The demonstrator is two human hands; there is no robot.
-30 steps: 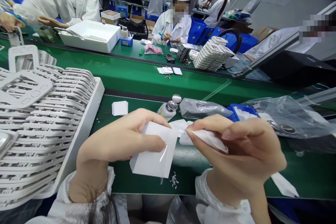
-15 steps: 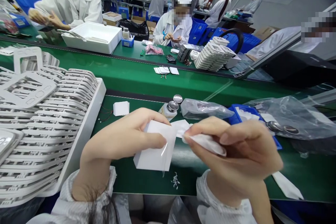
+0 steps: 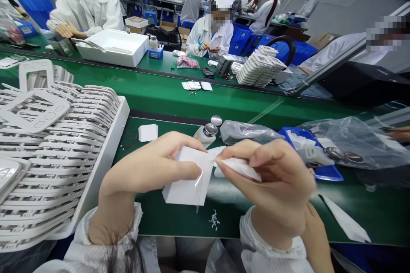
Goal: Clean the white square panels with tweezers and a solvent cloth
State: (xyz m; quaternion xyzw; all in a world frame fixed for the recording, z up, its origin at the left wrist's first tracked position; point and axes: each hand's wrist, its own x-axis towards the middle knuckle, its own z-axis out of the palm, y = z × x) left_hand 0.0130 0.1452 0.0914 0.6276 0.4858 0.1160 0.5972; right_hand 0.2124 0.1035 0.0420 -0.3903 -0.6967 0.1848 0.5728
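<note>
At the left of the frame, a white bin (image 3: 119,124) packed with pale plastic frames (image 3: 92,136) stood beside the green worktop's (image 3: 381,209) open stretch. Right of it lay a small stack of white squares (image 3: 148,132).

Left of centre, the left hand (image 3: 156,164) gripped a white block (image 3: 184,192), its thumb pressed on the near face and its fingers over the top edge; the block projected below and to the right of that hand. Behind it stood a bottle with a metal cap (image 3: 205,136), and tiny white scraps (image 3: 214,221) lay at lower centre.

Right of centre, the right hand (image 3: 272,179) pinched a folded white cloth (image 3: 241,169), whose tip was at the block's right edge; whether they touched could not be told. Beyond that hand sat a blue tray (image 3: 329,174), and a white strip (image 3: 347,221) lay at lower right.
</note>
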